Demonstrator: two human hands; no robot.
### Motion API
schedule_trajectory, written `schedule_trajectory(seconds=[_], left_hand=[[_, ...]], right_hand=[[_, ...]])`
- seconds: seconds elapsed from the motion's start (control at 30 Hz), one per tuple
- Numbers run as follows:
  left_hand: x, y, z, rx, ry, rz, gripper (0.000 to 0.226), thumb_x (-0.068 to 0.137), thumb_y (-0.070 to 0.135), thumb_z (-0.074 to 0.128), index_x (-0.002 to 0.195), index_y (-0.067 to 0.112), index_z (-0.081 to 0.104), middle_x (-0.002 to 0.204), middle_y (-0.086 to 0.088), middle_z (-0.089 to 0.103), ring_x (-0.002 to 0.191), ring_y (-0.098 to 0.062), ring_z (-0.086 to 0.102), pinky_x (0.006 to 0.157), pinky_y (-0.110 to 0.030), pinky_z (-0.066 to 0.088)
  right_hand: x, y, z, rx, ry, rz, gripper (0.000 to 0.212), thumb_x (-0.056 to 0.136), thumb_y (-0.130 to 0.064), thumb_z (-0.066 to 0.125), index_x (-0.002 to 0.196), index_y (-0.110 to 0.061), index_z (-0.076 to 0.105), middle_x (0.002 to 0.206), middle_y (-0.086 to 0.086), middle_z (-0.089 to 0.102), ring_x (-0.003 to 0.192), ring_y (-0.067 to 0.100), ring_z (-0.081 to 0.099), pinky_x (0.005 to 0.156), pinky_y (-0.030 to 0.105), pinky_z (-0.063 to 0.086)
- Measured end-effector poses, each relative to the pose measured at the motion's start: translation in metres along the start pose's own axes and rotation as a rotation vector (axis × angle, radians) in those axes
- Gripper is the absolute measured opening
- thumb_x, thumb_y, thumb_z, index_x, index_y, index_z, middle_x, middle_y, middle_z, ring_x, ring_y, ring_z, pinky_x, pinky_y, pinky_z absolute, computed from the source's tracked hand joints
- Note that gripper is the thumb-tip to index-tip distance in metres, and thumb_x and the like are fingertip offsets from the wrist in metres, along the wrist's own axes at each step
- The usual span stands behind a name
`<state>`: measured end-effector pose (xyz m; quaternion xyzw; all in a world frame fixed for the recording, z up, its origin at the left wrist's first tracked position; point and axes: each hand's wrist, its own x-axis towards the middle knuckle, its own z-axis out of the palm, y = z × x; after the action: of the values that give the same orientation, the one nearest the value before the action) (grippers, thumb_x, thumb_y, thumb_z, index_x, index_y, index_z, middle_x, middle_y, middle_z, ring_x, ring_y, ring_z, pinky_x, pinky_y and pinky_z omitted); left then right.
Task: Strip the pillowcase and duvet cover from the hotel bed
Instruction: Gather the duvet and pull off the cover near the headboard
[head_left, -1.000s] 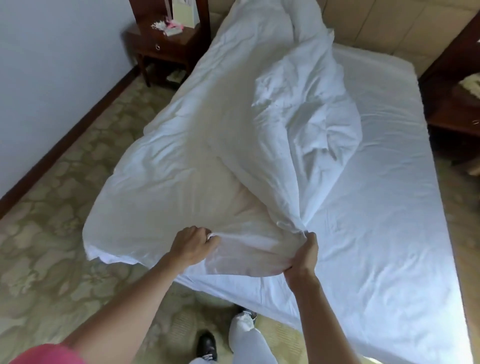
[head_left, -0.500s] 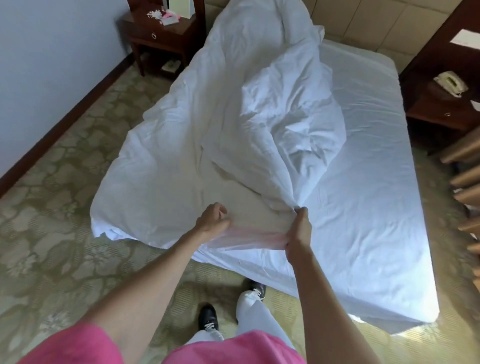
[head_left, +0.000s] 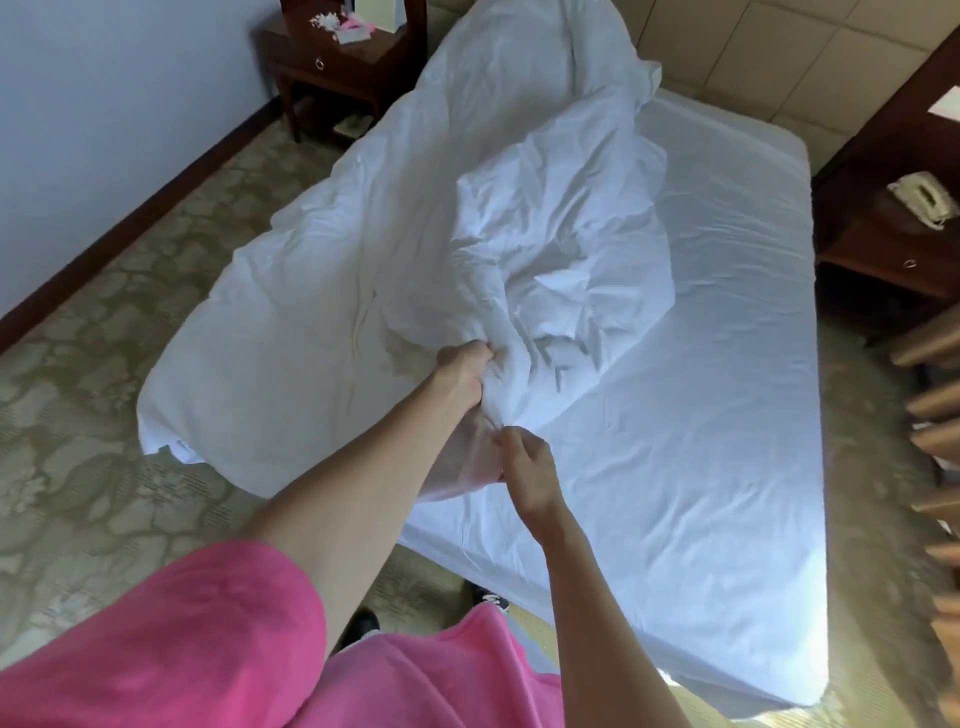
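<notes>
White cotton, heavily creased, makes up the duvet cover, which is heaped along the left half of the bed and hangs over its left edge toward the patterned carpet. A bunched fold of the cover is gripped in the left hand, whose fingers are curled tightly into the cloth near the foot of the bed. Just below it, a thin, slightly translucent edge of the same cover is pinched by the right hand, with fingers closed on the fabric. The two hands are close together, nearly touching. A smooth white fitted sheet is seen stretched flat over the mattress on the right half. Pink sleeves are visible at the lower edge. A dark wooden nightstand with a ring pull stands beside the head of the bed at left; a second dark wooden stand at right carries a pale telephone. A pillowcase cannot be told apart from the heaped linen.
</notes>
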<state>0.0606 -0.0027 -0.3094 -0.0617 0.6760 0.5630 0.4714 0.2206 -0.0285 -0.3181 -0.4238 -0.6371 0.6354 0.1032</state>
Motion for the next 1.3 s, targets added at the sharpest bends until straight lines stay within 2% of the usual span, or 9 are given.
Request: schedule_trajectory(seconds=[0.13,0.33,0.5,0.63,0.7,0.83,1.0,1.13,1.3], left_hand=[[-0.042,0.0,0.04,0.178,-0.025,0.265,0.027,0.084,0.004,0.068,0.11,0.005,0.06,0.089,-0.002,0.06,0.082,-0.014,0.062,0.064,-0.021,0.05],[-0.098,-0.007,0.048,1.154,-0.25,0.384,0.025,0.083,-0.005,0.052,0.072,0.011,0.036,0.07,0.002,0.034,0.06,-0.014,0.037,0.049,-0.021,0.023],[-0.118,-0.009,0.035,0.47,-0.325,0.193,0.033,0.091,0.036,0.068,0.07,0.015,0.053,0.055,0.01,0.047,0.05,-0.001,0.047,0.052,-0.015,0.036],[-0.071,-0.017,0.03,-0.224,-0.075,-0.073,0.059,0.083,0.066,0.06,0.116,0.019,0.072,0.111,-0.005,0.074,0.103,-0.023,0.07,0.093,-0.037,0.053],[-0.055,-0.018,0.041,-0.281,-0.009,-0.125,0.055,0.086,0.062,0.059,0.114,0.016,0.072,0.112,-0.004,0.073,0.096,-0.021,0.072,0.085,-0.034,0.055],[-0.042,-0.018,0.084,-0.285,0.143,-0.171,0.036,0.094,0.04,0.061,0.071,0.013,0.059,0.058,-0.003,0.065,0.06,-0.012,0.063,0.062,-0.028,0.054],[-0.035,-0.019,0.123,-0.477,0.07,0.053,0.034,0.088,0.018,0.068,0.117,0.0,0.067,0.119,-0.018,0.068,0.102,-0.031,0.068,0.082,-0.043,0.059],[-0.104,-0.015,0.157,-0.032,0.057,0.406,0.022,0.085,0.009,0.071,0.076,0.019,0.054,0.066,0.005,0.048,0.055,-0.007,0.046,0.055,-0.017,0.041],[-0.173,-0.073,0.159,0.679,-0.104,0.532,0.039,0.064,0.011,0.068,0.059,0.018,0.03,0.06,0.003,0.036,0.059,-0.019,0.04,0.058,-0.029,0.034]], right_hand=[[0.028,-0.014,-0.06,0.227,0.029,0.057,0.035,0.092,-0.033,0.045,0.091,-0.006,0.067,0.086,0.007,0.07,0.083,0.022,0.066,0.073,0.035,0.053],[0.082,-0.027,-0.099,0.46,-0.1,0.248,0.05,0.082,-0.06,0.062,0.107,-0.018,0.072,0.109,0.006,0.074,0.097,0.02,0.07,0.087,0.038,0.054],[0.085,-0.031,-0.092,0.511,0.07,0.199,0.026,0.093,-0.038,0.056,0.081,-0.017,0.064,0.069,-0.001,0.056,0.067,0.02,0.053,0.061,0.033,0.041],[0.077,-0.02,-0.097,0.385,0.051,0.169,0.043,0.095,-0.054,0.054,0.107,-0.014,0.067,0.083,-0.008,0.068,0.077,0.011,0.064,0.071,0.027,0.051],[0.072,-0.009,-0.109,0.247,0.025,0.111,0.049,0.094,-0.059,0.049,0.108,-0.015,0.067,0.087,-0.01,0.068,0.083,0.008,0.064,0.075,0.024,0.051],[0.056,0.009,-0.153,0.108,0.016,0.028,0.037,0.097,-0.054,0.048,0.095,-0.024,0.068,0.092,-0.015,0.07,0.088,-0.001,0.065,0.084,0.023,0.05],[0.036,0.026,-0.211,-0.283,0.057,0.076,0.057,0.096,-0.046,0.053,0.067,0.002,0.059,0.062,0.011,0.061,0.06,0.02,0.057,0.065,0.034,0.048],[0.028,0.016,-0.225,-0.127,0.189,0.067,0.039,0.096,-0.044,0.053,0.092,-0.009,0.069,0.09,0.007,0.074,0.077,0.019,0.072,0.066,0.031,0.055],[0.014,-0.03,-0.215,0.039,-0.074,0.196,0.074,0.085,-0.079,0.039,0.096,-0.013,0.072,0.089,0.004,0.076,0.083,0.019,0.072,0.065,0.029,0.056]])
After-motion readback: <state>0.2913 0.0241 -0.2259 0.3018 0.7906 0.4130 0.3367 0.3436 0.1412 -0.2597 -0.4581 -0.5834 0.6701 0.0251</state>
